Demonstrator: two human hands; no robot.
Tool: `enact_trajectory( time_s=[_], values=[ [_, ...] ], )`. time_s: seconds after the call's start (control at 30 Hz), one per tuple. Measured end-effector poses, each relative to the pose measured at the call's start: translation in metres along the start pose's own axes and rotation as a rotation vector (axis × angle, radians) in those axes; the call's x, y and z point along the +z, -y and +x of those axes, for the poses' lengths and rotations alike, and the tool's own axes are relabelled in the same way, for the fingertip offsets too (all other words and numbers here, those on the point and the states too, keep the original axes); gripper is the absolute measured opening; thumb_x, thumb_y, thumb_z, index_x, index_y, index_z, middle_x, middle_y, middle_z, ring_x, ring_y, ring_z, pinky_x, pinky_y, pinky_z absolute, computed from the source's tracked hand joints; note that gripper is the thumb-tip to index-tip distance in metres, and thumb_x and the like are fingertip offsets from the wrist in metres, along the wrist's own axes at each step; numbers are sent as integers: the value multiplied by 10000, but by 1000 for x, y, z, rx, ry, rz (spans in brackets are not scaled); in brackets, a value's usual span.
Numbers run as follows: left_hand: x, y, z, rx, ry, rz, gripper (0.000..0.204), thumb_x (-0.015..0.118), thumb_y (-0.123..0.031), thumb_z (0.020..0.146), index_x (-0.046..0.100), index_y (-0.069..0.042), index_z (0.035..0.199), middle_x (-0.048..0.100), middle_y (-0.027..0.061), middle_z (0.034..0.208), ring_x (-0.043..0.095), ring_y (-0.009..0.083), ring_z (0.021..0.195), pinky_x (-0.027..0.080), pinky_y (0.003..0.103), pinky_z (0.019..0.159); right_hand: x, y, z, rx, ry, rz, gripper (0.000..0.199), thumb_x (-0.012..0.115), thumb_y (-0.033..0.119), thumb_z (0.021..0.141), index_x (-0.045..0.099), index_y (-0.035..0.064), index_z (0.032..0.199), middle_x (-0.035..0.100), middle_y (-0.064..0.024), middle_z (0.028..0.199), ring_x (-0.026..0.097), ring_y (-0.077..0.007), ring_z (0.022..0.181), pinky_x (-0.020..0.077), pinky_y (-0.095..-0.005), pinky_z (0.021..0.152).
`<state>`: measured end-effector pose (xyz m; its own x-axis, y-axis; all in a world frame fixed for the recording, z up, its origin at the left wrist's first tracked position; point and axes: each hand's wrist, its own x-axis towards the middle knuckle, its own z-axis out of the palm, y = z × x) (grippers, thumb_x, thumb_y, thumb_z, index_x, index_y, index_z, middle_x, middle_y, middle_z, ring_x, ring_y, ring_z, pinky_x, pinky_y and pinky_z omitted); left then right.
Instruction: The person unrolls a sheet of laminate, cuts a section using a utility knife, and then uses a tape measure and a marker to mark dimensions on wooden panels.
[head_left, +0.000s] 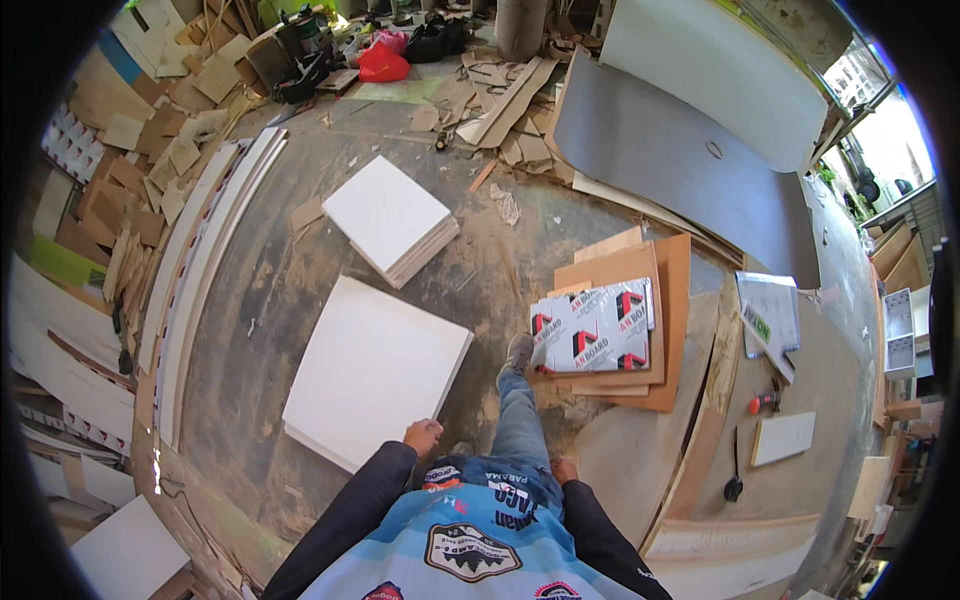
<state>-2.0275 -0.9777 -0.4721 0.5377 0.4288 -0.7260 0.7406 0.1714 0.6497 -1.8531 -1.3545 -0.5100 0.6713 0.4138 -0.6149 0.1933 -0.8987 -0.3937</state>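
My left hand (422,436) hangs with curled fingers beside the near right corner of a large stack of white panels (375,370) on the floor. Nothing shows in that hand, and whether it touches the panel edge is hard to tell. Close to my hip is my right hand (564,470), its fingers mostly hidden. One shoe (515,358) is forward, next to a pile of brown boards (672,330) topped by a panel in printed silver film (592,325). Farther off lies a smaller stack of white panels (388,212).
Long white strips (215,270) lie along the left, near heaped offcuts (130,200). A big grey sheet (680,150) lies at the far right. On the right are a red-and-black tool (765,402), a black long-handled tool (734,488) and a small white board (784,438).
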Motion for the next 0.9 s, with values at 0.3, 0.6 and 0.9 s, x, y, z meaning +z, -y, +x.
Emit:
enact_trajectory(
  time_s=[0.3, 0.6, 0.9],
  values=[
    [-39, -84, 107, 16, -244, 376, 317, 668, -280, 875, 716, -19, 1048, 727, 106, 882, 729, 213, 757, 573, 324, 625, -164, 53, 195, -122, -64, 84, 303, 562, 297, 890, 743, 55, 878, 684, -253, 828, 675, -435, 841, 531, -525, 747],
    [-37, -231, 207, -61, -184, -9, 323, 660, -248, 884, 700, 6, 1079, 728, 128, 865, 719, 222, 686, 580, 338, 631, -337, 113, 357, -51, -309, 396, 206, 610, 198, 892, 740, 39, 899, 721, -157, 796, 717, -264, 701, 561, -374, 667],
    [-36, -285, 362, 117, 193, 734, 327, 640, -364, 883, 764, -64, 916, 736, 89, 771, 722, 196, 659, 576, 345, 670, -324, 152, 456, -282, 209, -13, 333, 554, 350, 916, 755, 95, 993, 720, -175, 1004, 667, -370, 987, 518, -473, 884]
  ],
)
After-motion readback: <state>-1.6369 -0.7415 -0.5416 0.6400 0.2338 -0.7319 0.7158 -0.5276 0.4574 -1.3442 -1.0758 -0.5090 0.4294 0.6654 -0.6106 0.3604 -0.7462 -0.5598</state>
